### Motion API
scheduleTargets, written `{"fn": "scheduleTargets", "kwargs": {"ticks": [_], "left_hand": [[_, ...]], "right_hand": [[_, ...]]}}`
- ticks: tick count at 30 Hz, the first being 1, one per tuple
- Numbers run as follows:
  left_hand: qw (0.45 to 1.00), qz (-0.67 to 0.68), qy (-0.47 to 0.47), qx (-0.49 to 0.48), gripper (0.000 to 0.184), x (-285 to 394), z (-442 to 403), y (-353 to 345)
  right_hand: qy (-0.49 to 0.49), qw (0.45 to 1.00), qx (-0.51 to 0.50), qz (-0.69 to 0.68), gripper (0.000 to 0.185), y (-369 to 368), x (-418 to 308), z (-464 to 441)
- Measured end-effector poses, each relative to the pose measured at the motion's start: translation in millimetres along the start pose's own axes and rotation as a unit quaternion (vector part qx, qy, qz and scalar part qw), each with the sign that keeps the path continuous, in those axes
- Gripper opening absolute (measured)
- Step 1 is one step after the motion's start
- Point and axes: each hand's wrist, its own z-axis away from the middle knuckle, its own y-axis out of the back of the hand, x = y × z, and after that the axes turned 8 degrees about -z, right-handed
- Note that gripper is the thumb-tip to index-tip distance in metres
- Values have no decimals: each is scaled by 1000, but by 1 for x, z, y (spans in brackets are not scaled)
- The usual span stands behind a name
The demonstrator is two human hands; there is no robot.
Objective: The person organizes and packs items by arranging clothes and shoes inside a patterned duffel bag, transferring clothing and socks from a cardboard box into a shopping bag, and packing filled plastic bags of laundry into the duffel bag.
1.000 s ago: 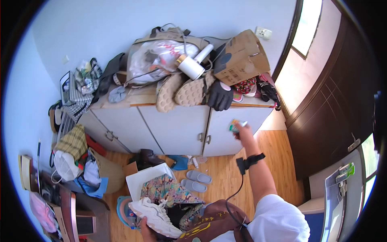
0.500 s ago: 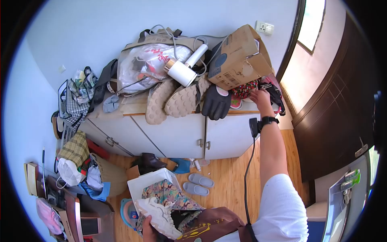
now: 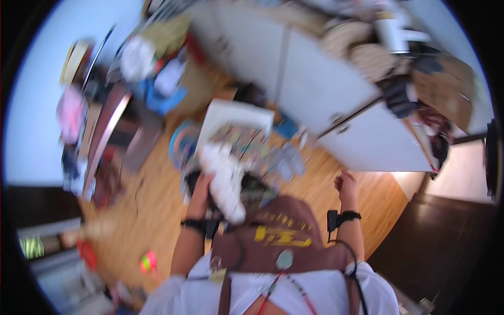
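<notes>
My left hand is closed on a white shoe, which lies over a patterned cloth at the lap. Behind the shoe stands a white box. My right hand is held out over the wooden floor, below the cabinet, with its fingers curled; whether anything small is inside them cannot be seen. The picture is blurred by motion. A brown apron covers my front.
White cabinet runs across the upper right, with sandals, a dark glove and a cardboard box on top. Grey slippers lie on the floor. A basket stands at upper left.
My right hand has come down from the items on the cabinet top to above the floor. The view has turned down and leftward. My left hand still holds the shoe.
</notes>
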Motion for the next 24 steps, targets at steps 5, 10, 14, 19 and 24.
{"fn": "scheduleTargets", "kwargs": {"ticks": [5,10,14,19,24], "left_hand": [[994,41,-18,96,53,-36,11,57],[982,96,72,148,61,-82,40,123],[965,181,71,175,61,-109,63,143],[945,227,136,195,62,-141,76,165],[948,202,140,201,60,-166,75,185]], "right_hand": [[-6,919,-240,313,31,-58,97,17],[158,746,-383,521,36,-122,154,43],[215,620,-450,606,47,-174,186,71],[330,297,-481,756,66,-206,271,65],[266,249,-482,797,42,-214,311,21]]}}
